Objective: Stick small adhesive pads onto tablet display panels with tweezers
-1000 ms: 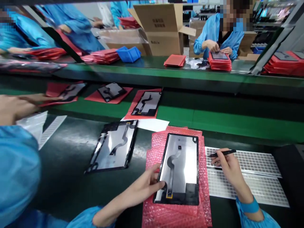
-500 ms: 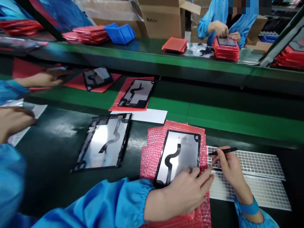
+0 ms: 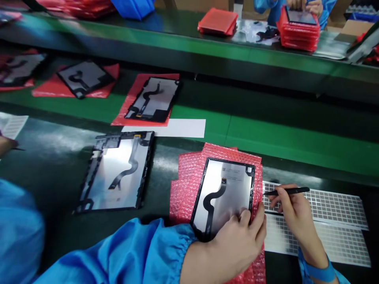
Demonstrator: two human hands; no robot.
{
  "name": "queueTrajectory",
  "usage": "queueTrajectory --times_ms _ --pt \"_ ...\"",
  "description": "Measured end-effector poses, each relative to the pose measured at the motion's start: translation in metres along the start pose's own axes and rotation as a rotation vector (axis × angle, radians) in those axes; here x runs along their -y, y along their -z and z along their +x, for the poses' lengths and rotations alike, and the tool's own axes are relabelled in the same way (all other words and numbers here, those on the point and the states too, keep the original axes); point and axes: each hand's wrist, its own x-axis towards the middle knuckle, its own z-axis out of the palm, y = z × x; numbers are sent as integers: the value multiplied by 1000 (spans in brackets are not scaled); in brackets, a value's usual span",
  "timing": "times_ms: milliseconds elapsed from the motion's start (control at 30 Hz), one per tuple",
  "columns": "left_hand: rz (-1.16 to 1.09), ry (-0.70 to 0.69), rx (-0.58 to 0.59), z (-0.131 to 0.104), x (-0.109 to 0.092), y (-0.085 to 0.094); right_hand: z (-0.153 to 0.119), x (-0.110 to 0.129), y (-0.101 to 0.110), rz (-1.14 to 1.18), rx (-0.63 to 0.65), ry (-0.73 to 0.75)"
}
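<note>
A display panel [image 3: 233,197] with a silver back, black edges and a curved black ribbon cable [image 3: 211,203] lies on a stack of red bubble-wrap bags [image 3: 189,169]. Across its lower right part rests my left hand [image 3: 237,240], open, fingers stretched toward the panel's right edge; the palm hides that corner. My right hand [image 3: 296,213] is closed around black tweezers [image 3: 291,191], tips pointing left, close to the bags' right edge. Beneath that hand lie sheets of small pale stickers in a grid [image 3: 334,205].
Another panel [image 3: 124,173] lies to the left on the dark table. More panels on red bags sit on the green ledge [image 3: 207,106], near white paper [image 3: 186,128]. At left is a co-worker's blue sleeve [image 3: 20,228]. Beyond, another person works over stacked red bags [image 3: 299,35].
The view has tilted down and shifted. My left hand's fingers have drawn closer to the panel's right edge. The co-worker's hands at left have mostly left view; another panel shows at far left.
</note>
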Motion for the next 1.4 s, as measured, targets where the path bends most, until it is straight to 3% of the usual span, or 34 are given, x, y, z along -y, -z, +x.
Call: queueTrajectory --times_ms 200,633,767,933,1067,1267,1400 --pt "0 -8 3 1 2 4 0 3 0 59 -24 -70" --pt "16 23 -9 0 -2 1 2 6 0 66 -27 -88" --pt "-9 13 16 1 -2 -1 3 12 -1 158 -82 -64" --pt "-107 -52 35 -7 15 26 -5 25 1 266 -166 -6" --pt "-179 -138 -5 -23 30 46 -16 33 -12 328 -125 -42" --pt "-182 44 73 -31 33 25 -16 31 -38 368 -44 -98" --pt "-200 44 101 -27 37 16 -11 28 -40 360 -16 -100"
